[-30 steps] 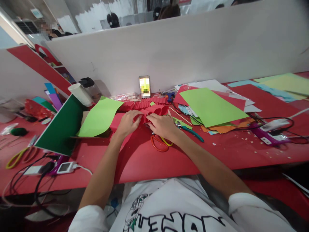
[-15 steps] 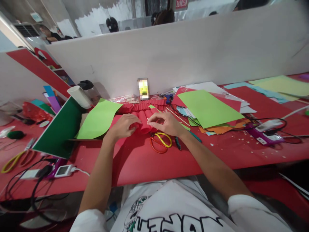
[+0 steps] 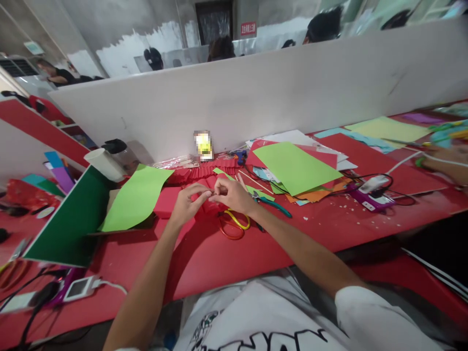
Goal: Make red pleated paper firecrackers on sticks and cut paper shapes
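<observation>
Pleated red paper [image 3: 206, 191] is pinched between the closed fingertips of left hand [image 3: 188, 204] and right hand [image 3: 230, 195], above scissors [image 3: 234, 225].

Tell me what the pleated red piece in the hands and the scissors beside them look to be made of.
Pleated red piece: apparently matte craft paper, judging by its crisp accordion folds without shine; both the left hand and right hand pinch it.
Yellow-and-orange-handled scissors: the loops look like glossy plastic; the blades are hidden, so their material is unclear.

- A red desk [image 3: 329, 229] stretches wide under bright, even light.
- A long white partition [image 3: 256, 97] stands along the desk's far edge.
- Beyond the partition, a grey wall [image 3: 120, 24] with a dark doorway [image 3: 214, 19].
</observation>
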The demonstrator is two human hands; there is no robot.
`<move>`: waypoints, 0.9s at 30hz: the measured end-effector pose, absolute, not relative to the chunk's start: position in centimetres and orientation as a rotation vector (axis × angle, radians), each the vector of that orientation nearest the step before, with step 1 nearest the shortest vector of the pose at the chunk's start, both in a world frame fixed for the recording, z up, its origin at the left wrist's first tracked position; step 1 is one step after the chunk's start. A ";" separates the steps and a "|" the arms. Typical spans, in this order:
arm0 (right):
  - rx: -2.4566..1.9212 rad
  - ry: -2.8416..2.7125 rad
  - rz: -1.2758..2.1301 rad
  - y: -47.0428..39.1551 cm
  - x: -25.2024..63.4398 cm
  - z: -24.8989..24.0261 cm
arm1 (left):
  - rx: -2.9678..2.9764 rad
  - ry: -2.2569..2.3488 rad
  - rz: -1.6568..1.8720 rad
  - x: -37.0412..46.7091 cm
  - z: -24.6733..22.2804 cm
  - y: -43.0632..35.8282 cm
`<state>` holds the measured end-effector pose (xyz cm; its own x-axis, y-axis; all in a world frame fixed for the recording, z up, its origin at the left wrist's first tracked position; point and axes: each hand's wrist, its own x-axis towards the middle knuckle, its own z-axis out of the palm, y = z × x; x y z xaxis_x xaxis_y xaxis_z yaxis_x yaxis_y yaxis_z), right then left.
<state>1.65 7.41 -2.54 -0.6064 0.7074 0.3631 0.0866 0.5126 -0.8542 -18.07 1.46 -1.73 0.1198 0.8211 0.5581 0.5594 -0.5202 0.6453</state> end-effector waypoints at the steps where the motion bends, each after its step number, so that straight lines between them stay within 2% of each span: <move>1: -0.671 -2.057 1.054 7.7 1.8 -2.4 | 2.077 1.374 1.395 -18.1 -1.8 1.5; 3: -0.783 -2.138 0.907 8.7 2.6 -2.2 | 1.953 1.398 1.504 -18.2 -1.8 1.7; 6: -1.141 -2.269 0.505 11.0 4.6 -1.9 | 1.775 1.374 1.652 -18.6 -1.9 1.9; 10: -1.518 -2.485 0.234 13.2 6.6 -2.2 | 1.756 1.430 1.649 -19.2 -2.2 2.3; 27: -1.671 -2.669 0.220 13.2 3.8 -3.6 | 1.846 1.506 1.551 -19.1 -3.0 2.5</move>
